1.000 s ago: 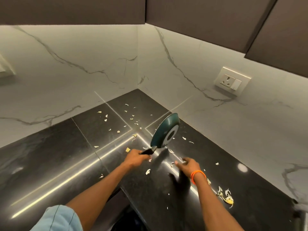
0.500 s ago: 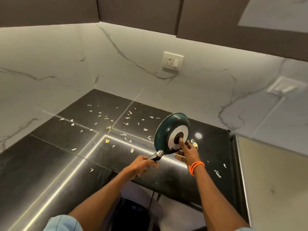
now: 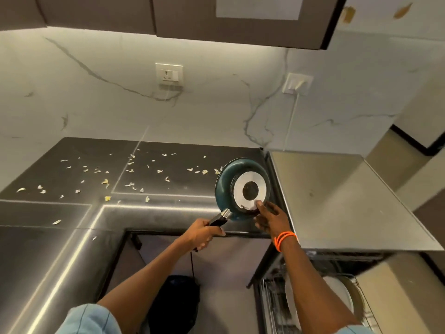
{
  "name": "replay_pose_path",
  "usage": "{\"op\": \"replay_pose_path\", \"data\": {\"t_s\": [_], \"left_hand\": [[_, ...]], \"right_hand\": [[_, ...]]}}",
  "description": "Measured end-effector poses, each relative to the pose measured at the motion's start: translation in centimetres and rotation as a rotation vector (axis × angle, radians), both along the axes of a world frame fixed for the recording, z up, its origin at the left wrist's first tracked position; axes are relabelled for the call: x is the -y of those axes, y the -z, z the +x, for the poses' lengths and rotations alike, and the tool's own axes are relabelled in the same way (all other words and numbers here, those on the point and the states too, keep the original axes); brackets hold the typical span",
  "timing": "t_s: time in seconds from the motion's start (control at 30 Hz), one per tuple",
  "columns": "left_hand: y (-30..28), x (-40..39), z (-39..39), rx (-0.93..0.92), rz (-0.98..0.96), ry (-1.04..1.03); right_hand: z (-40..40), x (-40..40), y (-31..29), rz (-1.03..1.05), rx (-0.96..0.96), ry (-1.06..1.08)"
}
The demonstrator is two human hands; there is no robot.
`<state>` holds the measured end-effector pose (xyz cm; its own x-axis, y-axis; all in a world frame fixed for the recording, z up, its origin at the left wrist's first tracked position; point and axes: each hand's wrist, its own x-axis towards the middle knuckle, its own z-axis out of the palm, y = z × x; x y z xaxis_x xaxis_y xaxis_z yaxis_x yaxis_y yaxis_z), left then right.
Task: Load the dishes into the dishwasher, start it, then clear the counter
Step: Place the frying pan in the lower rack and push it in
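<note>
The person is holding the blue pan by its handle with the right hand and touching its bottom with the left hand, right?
Not quite: the hands are swapped. In the head view the left hand grips the handle of the pan, and the right hand touches its upturned bottom. The rest is right.

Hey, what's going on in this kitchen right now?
A person is holding a small teal frying pan up over the edge of the black counter, its underside facing them. The left hand grips the black handle, and the right hand touches the pan's base with its fingertips. Bits of vegetable peel are scattered across the counter. Below on the right, a dishwasher rack is pulled out with a plate in it, so the pan is not yet loaded.
</note>
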<state>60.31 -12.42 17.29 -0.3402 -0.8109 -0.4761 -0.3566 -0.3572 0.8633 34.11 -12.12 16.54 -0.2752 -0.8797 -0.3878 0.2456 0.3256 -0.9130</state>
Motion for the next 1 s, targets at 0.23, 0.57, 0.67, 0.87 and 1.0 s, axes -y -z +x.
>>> {"op": "replay_pose_path", "data": {"t_s": [0.23, 0.57, 0.67, 0.87, 1.0], "left_hand": [[1.9, -7.5, -6.2, 0.093, 0.027, 0.035], [4.2, -19.2, -11.8, 0.141, 0.084, 0.113], [4.5, -21.0, -12.7, 0.185, 0.082, 0.157], [5.5, -25.7, -13.7, 0.285, 0.001, 0.287], [6.4, -29.8, -13.6, 0.316, -0.006, 0.347]], "right_hand": [[-5.9, -9.1, 1.3, 0.035, 0.050, 0.083], [-10.3, -23.1, 4.8, 0.108, 0.118, 0.226], [-11.8, -26.1, 5.2, 0.123, 0.090, 0.294], [-14.1, -31.3, 4.5, 0.035, -0.087, 0.317], [-14.9, -35.7, 4.7, -0.007, -0.157, 0.239]]}}
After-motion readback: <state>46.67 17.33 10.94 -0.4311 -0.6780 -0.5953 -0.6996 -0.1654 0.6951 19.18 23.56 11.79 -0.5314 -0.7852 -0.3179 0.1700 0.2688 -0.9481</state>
